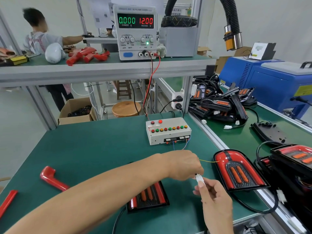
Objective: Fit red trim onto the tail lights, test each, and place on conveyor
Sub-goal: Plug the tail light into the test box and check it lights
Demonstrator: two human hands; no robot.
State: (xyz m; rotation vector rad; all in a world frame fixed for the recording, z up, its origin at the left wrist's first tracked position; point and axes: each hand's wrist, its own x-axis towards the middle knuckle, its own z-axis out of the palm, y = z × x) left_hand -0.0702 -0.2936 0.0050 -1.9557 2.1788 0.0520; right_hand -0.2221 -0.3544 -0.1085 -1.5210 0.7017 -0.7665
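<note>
Clearly test step: lower centre, left hand [184,166] and right hand [214,195] fingers both pinch white connector [200,179]. Next probably: mate it, press test box [168,132] buttons.

White walls [270,22] all round, a pale grey floor [15,119] and even indoor light. Aluminium-framed benches with green mats [87,146], a round wooden stool [126,108] (a taller one behind), a cardboard box [76,110].

Tail light [148,198] half under forearm [104,188]
</note>
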